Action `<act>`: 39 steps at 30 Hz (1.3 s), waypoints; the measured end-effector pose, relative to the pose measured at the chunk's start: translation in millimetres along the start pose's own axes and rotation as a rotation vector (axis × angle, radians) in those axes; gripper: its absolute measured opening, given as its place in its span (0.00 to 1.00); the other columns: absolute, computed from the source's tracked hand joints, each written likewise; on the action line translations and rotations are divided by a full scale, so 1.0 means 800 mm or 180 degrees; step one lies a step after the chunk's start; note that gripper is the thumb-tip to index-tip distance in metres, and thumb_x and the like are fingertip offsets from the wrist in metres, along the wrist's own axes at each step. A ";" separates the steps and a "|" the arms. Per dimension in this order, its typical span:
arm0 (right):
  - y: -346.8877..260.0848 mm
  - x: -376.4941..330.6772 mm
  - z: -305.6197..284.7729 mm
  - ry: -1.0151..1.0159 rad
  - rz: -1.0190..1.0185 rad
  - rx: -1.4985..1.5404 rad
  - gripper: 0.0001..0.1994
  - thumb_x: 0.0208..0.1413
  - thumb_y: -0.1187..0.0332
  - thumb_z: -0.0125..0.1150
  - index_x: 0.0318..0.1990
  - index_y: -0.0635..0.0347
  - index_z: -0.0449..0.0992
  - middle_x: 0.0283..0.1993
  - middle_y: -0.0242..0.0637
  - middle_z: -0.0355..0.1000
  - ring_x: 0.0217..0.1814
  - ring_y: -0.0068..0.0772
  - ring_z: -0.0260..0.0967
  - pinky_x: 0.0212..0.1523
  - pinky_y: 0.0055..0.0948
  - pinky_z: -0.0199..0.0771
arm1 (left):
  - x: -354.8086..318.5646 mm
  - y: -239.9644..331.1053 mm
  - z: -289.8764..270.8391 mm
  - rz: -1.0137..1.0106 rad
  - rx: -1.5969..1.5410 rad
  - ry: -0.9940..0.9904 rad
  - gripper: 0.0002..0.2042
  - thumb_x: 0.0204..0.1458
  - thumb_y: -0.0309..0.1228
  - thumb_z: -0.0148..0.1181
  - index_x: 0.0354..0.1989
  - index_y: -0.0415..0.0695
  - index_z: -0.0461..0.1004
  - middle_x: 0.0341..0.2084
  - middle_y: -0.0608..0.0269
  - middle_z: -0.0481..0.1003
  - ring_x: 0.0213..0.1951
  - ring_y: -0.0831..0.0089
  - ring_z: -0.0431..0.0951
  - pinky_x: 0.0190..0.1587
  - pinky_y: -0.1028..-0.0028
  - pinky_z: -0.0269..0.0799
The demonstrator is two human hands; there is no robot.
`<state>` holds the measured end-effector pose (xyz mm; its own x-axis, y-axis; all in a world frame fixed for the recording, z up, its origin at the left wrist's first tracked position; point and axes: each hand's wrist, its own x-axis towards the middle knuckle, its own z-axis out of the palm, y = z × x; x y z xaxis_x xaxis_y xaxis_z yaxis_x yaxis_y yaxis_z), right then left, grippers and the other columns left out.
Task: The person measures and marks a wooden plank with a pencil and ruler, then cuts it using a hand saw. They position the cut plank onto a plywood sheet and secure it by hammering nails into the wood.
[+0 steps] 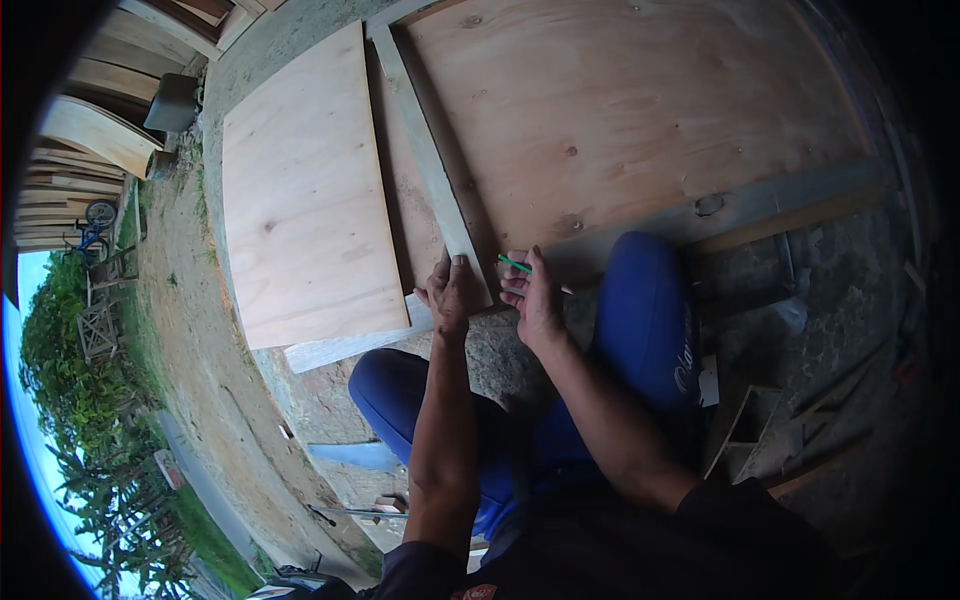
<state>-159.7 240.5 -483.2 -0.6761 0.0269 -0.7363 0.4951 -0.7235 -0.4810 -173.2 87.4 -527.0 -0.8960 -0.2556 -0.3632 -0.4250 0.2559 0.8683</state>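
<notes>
A worn grey floor lies at the right, dim and shadowed. To the left, a brown dirt yard in daylight borders green grass and leafy trees under pale blue sky. Planks stand at the upper left, with 1 blue bike near them and 1 grey tub alongside.

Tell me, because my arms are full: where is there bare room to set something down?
The broad plywood panel looks bare between the wooden strip and the near rail. The loose plywood sheet, left of the strip, is bare too. Crowded: the strip's near end, with the left hand, right hand and green pencil; lower right, with wood scraps.
</notes>
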 end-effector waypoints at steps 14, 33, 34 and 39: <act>-0.010 0.000 0.012 0.0269 -0.0233 -0.0904 0.22 0.67 0.47 0.50 0.51 0.57 0.73 0.33 0.29 0.69 0.25 0.17 0.66 0.22 0.19 0.64 | -0.005 0.011 0.000 -0.0069 -0.0248 0.0081 0.20 0.66 0.41 0.51 0.61 0.44 0.72 0.39 0.69 0.78 0.44 0.80 0.72 0.48 0.70 0.45; 0.012 -0.004 0.008 -0.0120 -0.0530 0.0216 0.14 0.62 0.65 0.54 0.53 0.59 0.70 0.44 0.33 0.69 0.40 0.28 0.73 0.49 0.33 0.77 | 0.000 0.005 0.000 -0.0176 -0.0361 0.0322 0.17 0.66 0.38 0.54 0.54 0.38 0.76 0.33 0.74 0.76 0.33 0.87 0.70 0.37 0.82 0.66; 0.016 -0.004 0.007 -0.0146 -0.0759 0.0142 0.14 0.62 0.63 0.55 0.52 0.58 0.71 0.43 0.32 0.70 0.40 0.27 0.73 0.49 0.32 0.76 | 0.000 0.007 0.001 -0.0191 -0.0345 0.0330 0.17 0.65 0.38 0.54 0.53 0.38 0.76 0.33 0.74 0.76 0.33 0.87 0.70 0.37 0.82 0.66; 0.023 -0.005 0.004 0.0179 0.0093 -0.0138 0.14 0.62 0.57 0.58 0.45 0.58 0.73 0.29 0.29 0.71 0.31 0.23 0.72 0.36 0.25 0.74 | 0.000 0.006 0.004 -0.0127 -0.0153 0.0518 0.17 0.65 0.39 0.55 0.53 0.38 0.77 0.32 0.73 0.76 0.33 0.86 0.70 0.37 0.82 0.67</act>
<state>-149.7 225.1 -487.6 -0.6298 0.0458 -0.7754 0.5383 -0.6940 -0.4782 -175.9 91.6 -523.8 -0.8442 -0.4133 -0.3414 -0.4496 0.1988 0.8708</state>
